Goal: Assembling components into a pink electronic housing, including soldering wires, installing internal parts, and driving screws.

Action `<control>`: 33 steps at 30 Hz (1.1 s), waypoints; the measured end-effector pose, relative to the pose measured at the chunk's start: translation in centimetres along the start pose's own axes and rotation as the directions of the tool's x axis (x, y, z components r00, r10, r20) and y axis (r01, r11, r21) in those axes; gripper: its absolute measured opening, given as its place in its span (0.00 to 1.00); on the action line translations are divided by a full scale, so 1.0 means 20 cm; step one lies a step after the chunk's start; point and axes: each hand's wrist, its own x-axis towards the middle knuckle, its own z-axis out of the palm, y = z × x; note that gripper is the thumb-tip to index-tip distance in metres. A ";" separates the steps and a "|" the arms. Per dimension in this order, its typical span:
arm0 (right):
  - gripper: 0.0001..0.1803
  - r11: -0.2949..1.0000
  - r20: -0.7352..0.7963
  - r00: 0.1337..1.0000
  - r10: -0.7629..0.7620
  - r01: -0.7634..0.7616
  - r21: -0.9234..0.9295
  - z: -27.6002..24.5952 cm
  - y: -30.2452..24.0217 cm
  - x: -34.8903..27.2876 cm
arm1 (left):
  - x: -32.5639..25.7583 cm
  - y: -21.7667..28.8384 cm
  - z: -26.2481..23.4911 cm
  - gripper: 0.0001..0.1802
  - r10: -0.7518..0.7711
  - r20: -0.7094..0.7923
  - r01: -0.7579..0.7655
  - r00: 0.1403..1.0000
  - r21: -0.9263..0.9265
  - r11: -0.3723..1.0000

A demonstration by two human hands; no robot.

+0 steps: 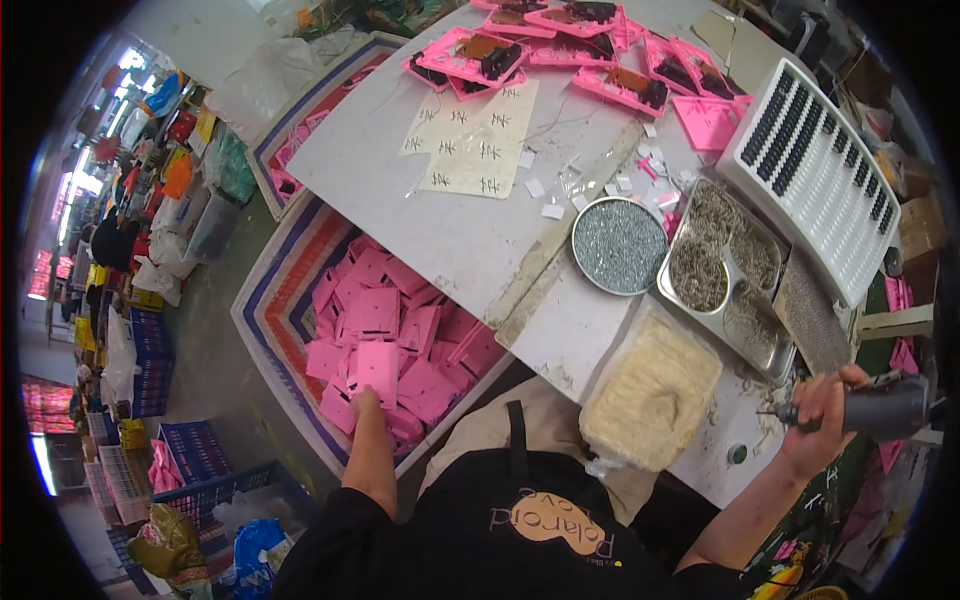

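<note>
My left hand (366,400) reaches down to a large striped woven bag (275,262) beside the table. Its fingers are closed on the edge of a pink plastic casing (377,366), which lies over a heap of similar pink pieces (430,385). At the right edge of the table, my right hand (822,425) is wrapped round a dark electric screwdriver (885,408). The tool's thin bit points left, toward the table. Near it are a metal tray (775,350) of small screws or springs and a round dish (620,246) of tiny silvery parts.
Pink casings with dark parts inside (480,60) are piled on the far table (370,160). A paper sheet with handwriting (465,140) lies before them. A white rack of black and white pieces (815,180) stands right. A yellowish wrapped block (650,390) sits nearest me.
</note>
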 end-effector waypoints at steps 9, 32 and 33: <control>0.36 0.992 0.041 0.999 -0.026 0.031 -0.125 -0.02 -0.02 0.02 | -1.28 2.61 -0.44 0.22 0.876 0.385 0.049 0.292 -0.920 0.388; 0.20 0.877 0.460 0.764 0.452 -0.476 -0.070 0.05 0.37 -0.02 | -1.95 2.25 -1.20 0.17 0.462 0.423 -0.524 -0.780 -0.845 -0.110; 0.25 0.857 0.542 0.712 0.446 -0.514 -0.030 0.17 0.39 -0.02 | -2.09 2.23 -1.15 0.16 0.328 0.418 -0.473 -0.847 -0.875 -0.106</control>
